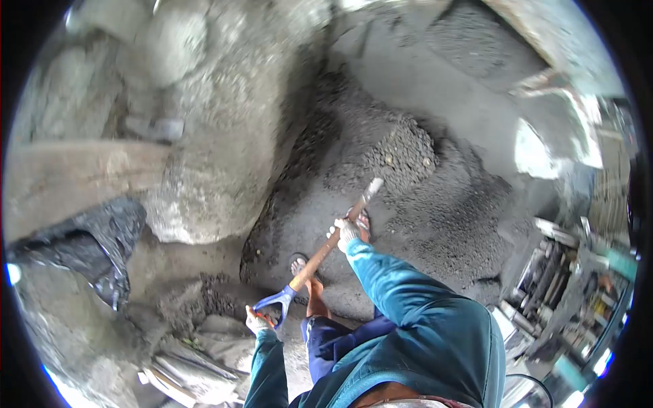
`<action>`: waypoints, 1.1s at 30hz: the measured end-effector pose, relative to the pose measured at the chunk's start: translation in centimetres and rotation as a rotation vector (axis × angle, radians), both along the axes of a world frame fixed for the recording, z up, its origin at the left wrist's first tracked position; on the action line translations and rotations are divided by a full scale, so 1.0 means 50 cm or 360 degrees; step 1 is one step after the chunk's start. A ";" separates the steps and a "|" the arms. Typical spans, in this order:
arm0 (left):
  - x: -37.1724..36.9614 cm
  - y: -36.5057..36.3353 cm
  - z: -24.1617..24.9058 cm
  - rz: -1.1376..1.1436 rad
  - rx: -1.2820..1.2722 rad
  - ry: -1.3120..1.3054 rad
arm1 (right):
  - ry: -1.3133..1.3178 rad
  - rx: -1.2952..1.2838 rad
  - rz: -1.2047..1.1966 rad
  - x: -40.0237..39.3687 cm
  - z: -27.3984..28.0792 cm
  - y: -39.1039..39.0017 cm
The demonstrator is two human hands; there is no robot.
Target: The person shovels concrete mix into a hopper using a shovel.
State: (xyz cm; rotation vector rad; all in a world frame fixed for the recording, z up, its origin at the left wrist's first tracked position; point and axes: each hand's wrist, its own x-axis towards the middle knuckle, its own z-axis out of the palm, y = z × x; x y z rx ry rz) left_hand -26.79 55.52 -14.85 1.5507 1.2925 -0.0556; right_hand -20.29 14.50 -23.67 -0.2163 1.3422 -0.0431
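Hands (348, 232) around shovel (321, 256) (grip (290, 295), shaft (330, 246))

This looks like a rough building site or work yard. In the middle, a mound of dark grey, gravelly mix (445, 231) spreads over a smeared grey floor (292, 224), with a wooden-shafted, blue-gripped shovel (320, 256) reaching towards it. On the left rises a bulky, pale, rough-faced mass (218, 129), stone or concrete, and beside it lies a crumpled black plastic sheet (112, 234). Jumbled gear (544, 279) crowds the right side. Whether the place is roofed cannot be told.
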 end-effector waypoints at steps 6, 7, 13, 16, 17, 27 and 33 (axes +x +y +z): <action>0.093 -0.273 0.128 -0.0780 -0.0615 0.0366 | 0.0225 -0.0605 -0.0526 -0.242 0.210 -0.253; 0.111 -0.333 0.135 -0.0808 -0.0807 0.0422 | 0.0213 -0.0647 -0.0657 -0.269 0.301 -0.308; 0.098 -0.801 0.404 -0.1577 -0.1520 0.0140 | -0.0202 -0.1483 -0.1096 -0.519 0.699 -0.617; 0.032 -0.983 0.606 -0.2560 -0.1658 -0.0646 | -0.0097 -0.1842 -0.1181 -0.663 0.865 -0.767; 0.018 -1.043 0.713 -0.3005 -0.1037 -0.1819 | -0.0329 -0.2076 -0.1187 -0.719 0.897 -0.807; 0.046 -0.764 0.640 -0.2458 -0.1732 -0.0794 | -0.0855 -0.1634 -0.0966 -0.562 0.951 -0.625; 0.120 -0.312 0.305 -0.0738 -0.1342 0.0245 | -0.0248 -0.0864 -0.0249 -0.215 0.443 -0.248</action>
